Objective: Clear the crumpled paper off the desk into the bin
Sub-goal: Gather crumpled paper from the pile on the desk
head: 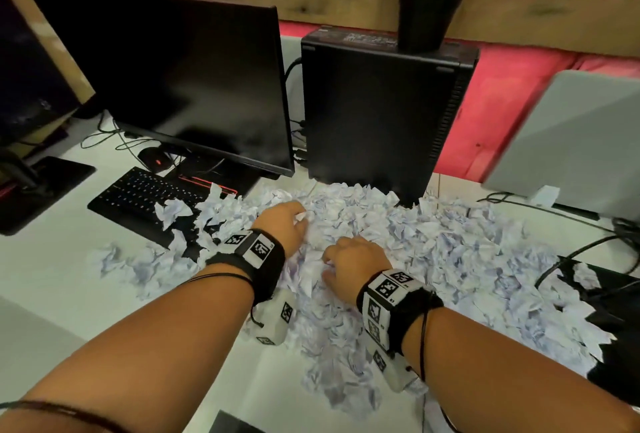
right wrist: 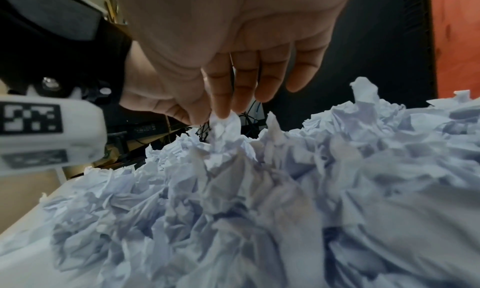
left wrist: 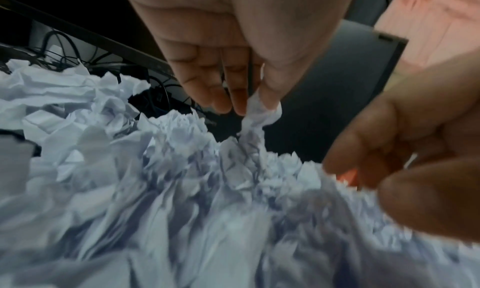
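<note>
Plainly, the wide heap of crumpled pale-lilac paper (head: 433,252) covers the white desk (head: 62,294) in front of the tall black computer tower (head: 377,113), which serves as the landmark here; the heap runs from the tower's foot toward the person and spills left of it onto the black keyboard (head: 138,197) and right of it over black cables (head: 581,249). No bin shows in any view, so I judge every scrap still has to go, and the carry may shed pieces if too much is scooped loosely. Left of the tower's foot the left hand (head: 282,224) pinches one twisted scrap (left wrist: 259,111) between thumb and fingertips; nearer the person the right hand (head: 353,262) has its fingers (right wrist: 223,99) curled down onto a raised piece (right wrist: 224,126), apparently nipping it. Pulling one piece could drag neighbours off the desk edge, and raking near the tower could snag the cables.
</note>
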Available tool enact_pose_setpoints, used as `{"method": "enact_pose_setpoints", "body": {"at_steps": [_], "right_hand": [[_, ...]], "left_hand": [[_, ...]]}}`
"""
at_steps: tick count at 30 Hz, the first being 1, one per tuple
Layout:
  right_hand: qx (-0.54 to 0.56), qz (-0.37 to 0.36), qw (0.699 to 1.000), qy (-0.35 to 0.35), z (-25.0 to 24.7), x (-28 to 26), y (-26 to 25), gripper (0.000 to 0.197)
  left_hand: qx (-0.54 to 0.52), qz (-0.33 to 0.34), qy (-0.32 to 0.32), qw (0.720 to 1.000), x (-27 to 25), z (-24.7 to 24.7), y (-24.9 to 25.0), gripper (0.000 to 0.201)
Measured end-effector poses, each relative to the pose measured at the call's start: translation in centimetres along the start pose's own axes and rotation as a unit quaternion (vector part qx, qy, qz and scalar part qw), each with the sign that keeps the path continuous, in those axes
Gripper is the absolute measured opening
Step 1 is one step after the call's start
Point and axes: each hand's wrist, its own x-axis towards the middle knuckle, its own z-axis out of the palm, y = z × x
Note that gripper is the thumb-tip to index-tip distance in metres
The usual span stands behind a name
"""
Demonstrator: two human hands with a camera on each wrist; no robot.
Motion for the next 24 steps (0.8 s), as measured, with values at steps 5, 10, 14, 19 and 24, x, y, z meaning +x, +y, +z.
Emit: {"method": "enact_pose_setpoints", "body": {"at_steps": [5,10,14,19,24], "right_hand": [[0.01,-0.009,1.0,0.011,-0.2,0.9,-1.5,0.036],[0.051,-0.056,0.997,-0.001,-0.7,2.9,-5.0,0.037],[0.042,-0.07,0.997,-0.011,-0.6,4.9,-9.4,0.038],[0.019,-0.097,0.995,-0.031,0.6,6.7,-16.0,0.036],[-0.004,-0.121,0.991,-0.05,1.5,8.7,-21.3,0.037]], "left_hand": [[-0.056,-0.013,0.099,0.993,-1.1,-3.4,-1.9,0.013],[-0.042,-0.052,0.125,0.99,-2.8,-6.9,-7.0,0.01],[-0.041,-0.091,0.114,0.988,-4.0,-9.6,-11.6,0.006],[-0.043,-0.12,0.111,0.986,-4.9,-12.8,-17.9,0.004],[-0.047,-0.15,0.098,0.983,-5.4,-14.4,-24.0,0.016]]}}
